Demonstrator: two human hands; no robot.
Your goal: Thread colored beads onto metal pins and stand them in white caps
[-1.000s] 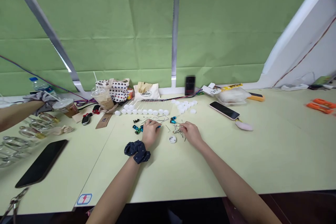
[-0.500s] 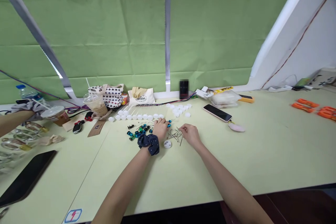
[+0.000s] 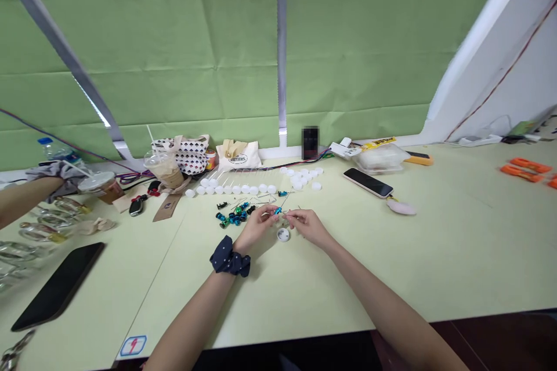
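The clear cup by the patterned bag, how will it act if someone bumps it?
The clear cup would probably tip fairly easily, since it looks tall and narrows toward its base. It may feel heaviest low down, where brownish drink shows. Its see-through wall suggests plastic, so it might flex when gripped.

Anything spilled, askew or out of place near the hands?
I see no spill or damage. One small blue piece lies near the row of white caps, apart from the heap of blue and green pieces, so it looks slightly stray.
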